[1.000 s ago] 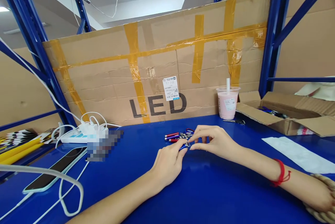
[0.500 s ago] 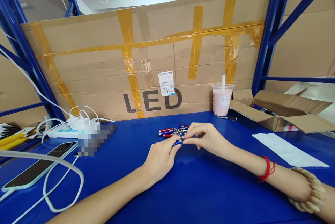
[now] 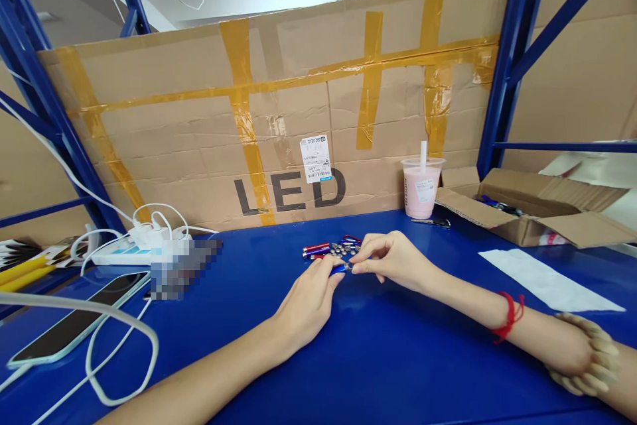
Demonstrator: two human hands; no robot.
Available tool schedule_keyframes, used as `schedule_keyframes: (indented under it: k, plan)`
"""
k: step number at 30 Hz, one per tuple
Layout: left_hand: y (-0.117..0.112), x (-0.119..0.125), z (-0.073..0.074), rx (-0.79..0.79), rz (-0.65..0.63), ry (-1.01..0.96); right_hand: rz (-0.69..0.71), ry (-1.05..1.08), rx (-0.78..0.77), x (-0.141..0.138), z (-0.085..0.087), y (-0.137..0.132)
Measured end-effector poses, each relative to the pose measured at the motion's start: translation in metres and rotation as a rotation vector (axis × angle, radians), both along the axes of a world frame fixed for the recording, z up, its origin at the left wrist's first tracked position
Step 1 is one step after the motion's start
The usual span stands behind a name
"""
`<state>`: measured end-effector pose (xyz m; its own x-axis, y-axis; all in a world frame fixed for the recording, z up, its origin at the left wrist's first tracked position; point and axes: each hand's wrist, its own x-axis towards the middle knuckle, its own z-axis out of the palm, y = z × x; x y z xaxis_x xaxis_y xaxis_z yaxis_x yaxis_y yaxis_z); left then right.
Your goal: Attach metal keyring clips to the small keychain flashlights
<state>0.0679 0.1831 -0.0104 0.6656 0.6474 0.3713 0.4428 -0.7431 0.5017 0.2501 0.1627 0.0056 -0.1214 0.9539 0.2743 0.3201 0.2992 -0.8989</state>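
A small blue metal tube (image 3: pixel 338 270), like a mini flashlight body, is pinched between the fingers of my left hand (image 3: pixel 307 296). My right hand (image 3: pixel 398 259) is closed at the tube's silvery right end, thumb and forefinger together there; whatever small piece they hold is mostly hidden. Just behind my hands lies a loose group of small round silver button cells (image 3: pixel 340 249). Red and blue metal tubes (image 3: pixel 316 250) lie to the left of the cells, and more tubes (image 3: pixel 351 240) lie behind them, partly covered by my right hand.
On the blue tabletop (image 3: pixel 398 359), a pink drink cup (image 3: pixel 422 189) stands at the back. Farther right are an open cardboard box (image 3: pixel 527 213) and a white paper sheet (image 3: pixel 550 280). A phone (image 3: pixel 74 319), white cables (image 3: pixel 154 352) and a power strip (image 3: pixel 119 251) occupy the left side.
My right hand's fingertips have shifted slightly right along the tube's end, showing a little more of the silvery tip. My left hand keeps its hold on the tube.
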Motion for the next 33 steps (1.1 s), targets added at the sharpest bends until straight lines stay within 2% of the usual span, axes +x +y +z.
schedule_keyframes:
  k: [6,15,21,24,33]
  plan:
    - [-0.003,-0.001,0.002,-0.004,-0.004,0.04,0.014,-0.05,-0.022,0.0,-0.002,-0.002]
    - [0.0,-0.001,-0.002,0.149,-0.03,0.046,0.049,-0.11,-0.029,0.003,-0.009,0.0]
    - [0.0,-0.001,-0.002,0.225,-0.031,0.072,0.075,-0.136,-0.187,0.006,-0.006,-0.002]
    - [0.001,-0.001,-0.001,0.249,-0.022,0.068,0.084,-0.127,-0.208,0.007,-0.007,-0.002]
    - [0.0,0.0,0.001,0.136,0.013,0.045,0.058,-0.131,-0.205,0.011,-0.009,0.003]
